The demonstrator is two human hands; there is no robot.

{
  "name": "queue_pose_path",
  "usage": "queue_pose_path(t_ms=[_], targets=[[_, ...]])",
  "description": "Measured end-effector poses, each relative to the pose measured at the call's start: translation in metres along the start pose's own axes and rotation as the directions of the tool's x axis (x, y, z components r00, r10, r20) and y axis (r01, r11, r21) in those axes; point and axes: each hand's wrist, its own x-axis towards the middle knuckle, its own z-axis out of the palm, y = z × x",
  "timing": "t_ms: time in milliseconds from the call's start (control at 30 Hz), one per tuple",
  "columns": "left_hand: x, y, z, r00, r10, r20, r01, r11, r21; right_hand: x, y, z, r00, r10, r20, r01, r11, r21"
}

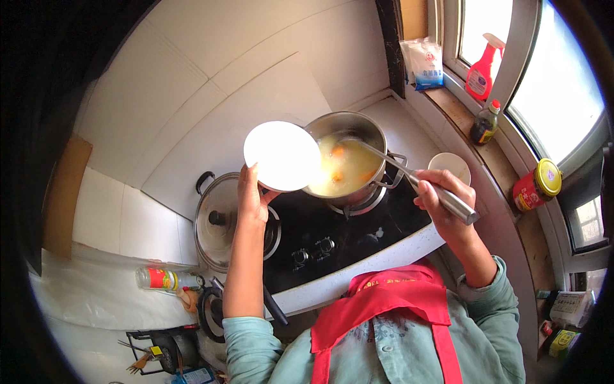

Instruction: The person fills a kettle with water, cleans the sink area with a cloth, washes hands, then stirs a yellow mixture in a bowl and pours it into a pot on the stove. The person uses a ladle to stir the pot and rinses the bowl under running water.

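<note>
My left hand (254,194) grips the near edge of a round white dish (282,156), so bright that its inside cannot be made out. The dish is level with the left rim of a stainless steel pot (346,117) and hides part of it. Pale yellow soup (352,163) with orange chunks fills the lower part of the pot. In my right hand (443,201) is the thick handle of a metal ladle (383,156); its far end is down in the soup, hidden. The pot stands on the right burner of a black gas cooktop (307,216).
A glass pot lid (218,240) with a black knob covers the left burner area. Right of the pot sits a white bowl (451,165). The windowsill holds a sauce bottle (485,126), a red spray bottle (484,72) and a yellow-lidded jar (536,186). A black handle (276,305) juts past the counter's front edge.
</note>
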Motion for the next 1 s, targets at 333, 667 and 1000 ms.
queue_pose_path(t_ms=[333, 667, 1000], targets=[[-0.039, 0.001, -0.018, 0.998, -0.041, 0.053, 0.050, 0.982, -0.183, 0.036, -0.032, -0.002, 0.991, 0.110, 0.074, -0.109, 0.994, -0.028], [-0.052, 0.002, -0.024, 0.999, -0.043, 0.033, 0.050, 0.959, -0.278, 0.051, -0.022, -0.019, 0.948, 0.276, -0.161, -0.267, 0.961, 0.078], [-0.054, -0.003, -0.030, 0.998, -0.057, 0.007, 0.056, 0.946, -0.320, -0.001, -0.039, -0.024, 0.999, 0.031, -0.018, -0.028, 0.993, 0.118]])
